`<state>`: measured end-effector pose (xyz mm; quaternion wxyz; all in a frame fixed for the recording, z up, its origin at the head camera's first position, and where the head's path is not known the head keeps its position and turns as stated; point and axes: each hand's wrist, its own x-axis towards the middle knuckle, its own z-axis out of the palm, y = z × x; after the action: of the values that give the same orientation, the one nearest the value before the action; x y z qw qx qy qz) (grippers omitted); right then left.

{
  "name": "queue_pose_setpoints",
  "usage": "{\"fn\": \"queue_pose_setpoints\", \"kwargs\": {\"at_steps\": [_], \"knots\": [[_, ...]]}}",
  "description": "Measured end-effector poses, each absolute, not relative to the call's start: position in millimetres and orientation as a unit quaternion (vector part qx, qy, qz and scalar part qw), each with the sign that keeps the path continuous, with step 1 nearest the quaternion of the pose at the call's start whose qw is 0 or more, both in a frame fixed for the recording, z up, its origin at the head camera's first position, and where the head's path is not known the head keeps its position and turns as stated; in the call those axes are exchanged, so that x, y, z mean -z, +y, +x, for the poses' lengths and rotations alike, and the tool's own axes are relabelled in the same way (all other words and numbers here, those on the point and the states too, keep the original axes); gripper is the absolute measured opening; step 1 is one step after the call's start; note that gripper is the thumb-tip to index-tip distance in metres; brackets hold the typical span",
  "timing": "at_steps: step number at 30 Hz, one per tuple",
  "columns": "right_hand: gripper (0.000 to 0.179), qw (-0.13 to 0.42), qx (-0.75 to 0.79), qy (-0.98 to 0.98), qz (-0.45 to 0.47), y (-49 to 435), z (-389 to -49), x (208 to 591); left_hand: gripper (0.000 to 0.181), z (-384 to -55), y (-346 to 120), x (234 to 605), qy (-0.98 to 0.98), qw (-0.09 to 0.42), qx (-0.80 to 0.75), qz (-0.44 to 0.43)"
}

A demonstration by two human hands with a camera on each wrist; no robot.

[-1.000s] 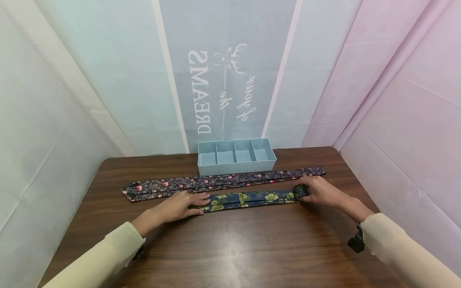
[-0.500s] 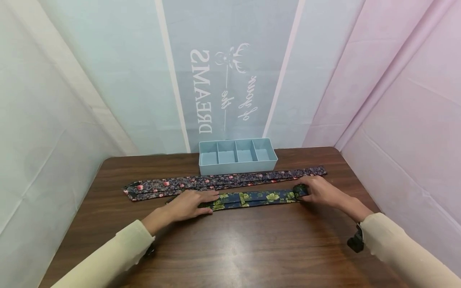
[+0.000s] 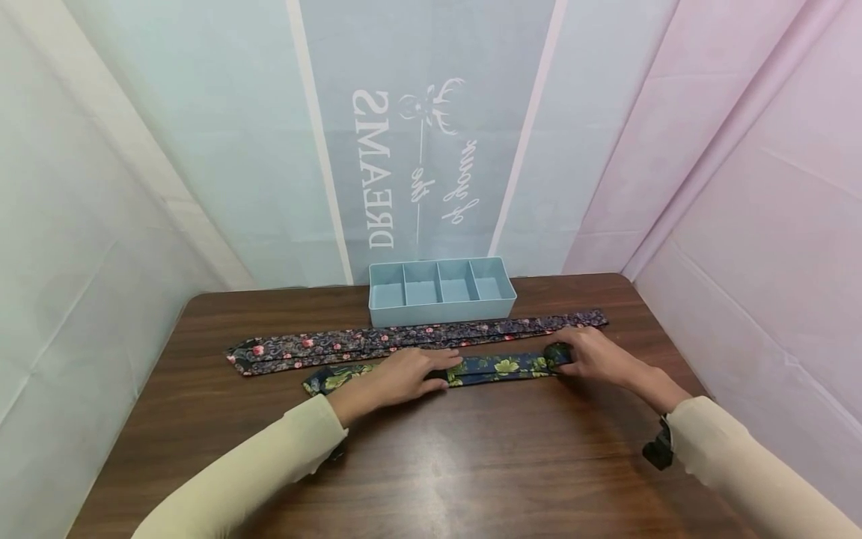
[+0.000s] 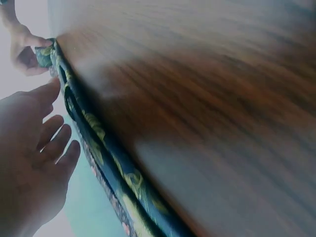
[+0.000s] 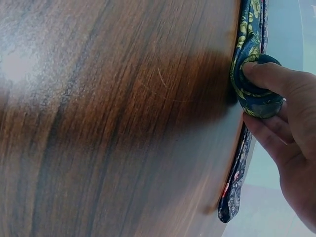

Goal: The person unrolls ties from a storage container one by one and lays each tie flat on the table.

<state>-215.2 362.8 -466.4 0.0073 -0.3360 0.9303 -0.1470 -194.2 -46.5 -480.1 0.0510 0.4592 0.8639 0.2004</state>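
A navy necktie with yellow-green flowers [image 3: 501, 367] lies lengthwise on the table, its right end wound into a roll [image 5: 264, 101]. My right hand [image 3: 592, 353] grips that roll, thumb on the near face and fingers behind, as the right wrist view shows. Midway along the tie, my left hand [image 3: 400, 376] lies over the fabric with loosely extended fingers and hides part of it. In the left wrist view the left hand's fingers [image 4: 54, 140] are beside the flat length of the tie, not curled around it. The wide pointed end sticks out left of that hand.
Behind it, a dark necktie with pink flowers [image 3: 303, 348] stretches flat across the brown wooden table [image 3: 431, 464]. A light blue box with several compartments [image 3: 441, 313] stands at the back edge, before a hanging printed cloth [image 3: 458, 45]. Pale cloth walls flank both sides.
My left hand has slid rightward along the navy necktie, uncovering its wide left end. The right hand keeps its grip on the roll in nearly the same place.
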Motion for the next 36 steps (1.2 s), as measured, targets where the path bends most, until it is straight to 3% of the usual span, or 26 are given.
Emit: {"fn": "queue_pose_setpoints", "kwargs": {"at_steps": [22, 36], "knots": [[0.047, -0.002, 0.149, 0.928, -0.342, 362, -216, 469, 0.043, -197, -39, 492, 0.868, 0.077, -0.194, 0.450], [0.050, 0.001, 0.144, 0.931, -0.337, 368, -214, 469, 0.042, -195, -60, 495, 0.863, 0.063, -0.195, 0.461]]}}
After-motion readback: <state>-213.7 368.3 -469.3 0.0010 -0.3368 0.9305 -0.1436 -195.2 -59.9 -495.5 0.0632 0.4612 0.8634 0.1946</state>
